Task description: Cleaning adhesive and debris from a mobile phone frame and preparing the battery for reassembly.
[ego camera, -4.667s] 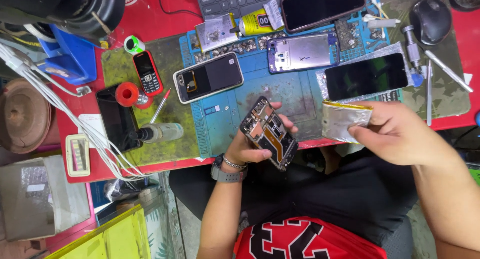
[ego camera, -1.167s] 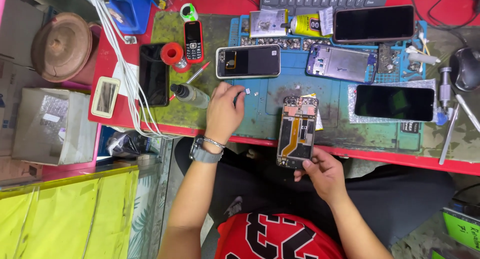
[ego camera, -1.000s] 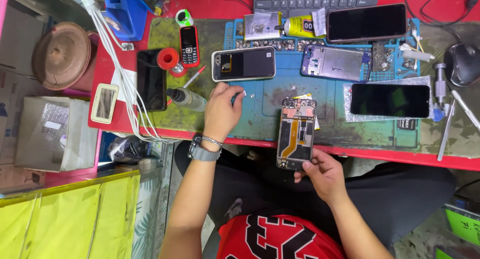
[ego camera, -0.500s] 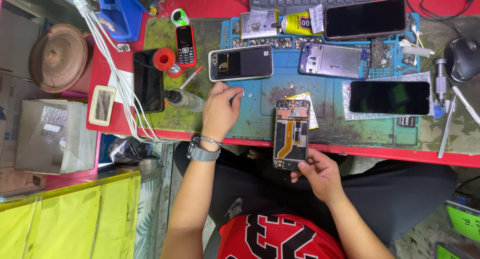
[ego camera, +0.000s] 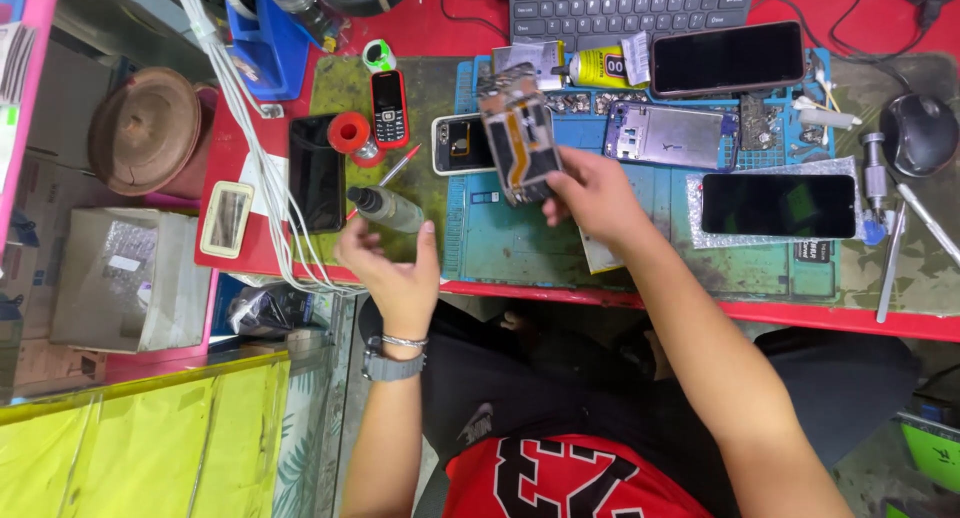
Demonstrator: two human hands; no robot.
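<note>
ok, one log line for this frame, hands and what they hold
left hand: open, near small bottle | right hand: holds opened phone above blue mat | red table

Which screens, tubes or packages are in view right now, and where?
Opened phone: right hand, above mat.
Glue tube: yellow, black cap, below keyboard.
Dark phone: beside tube.
Dark screen: on silvery wrap.
Keypad phone: red-black, upright.
Cardboard box: left of the bench.
</note>
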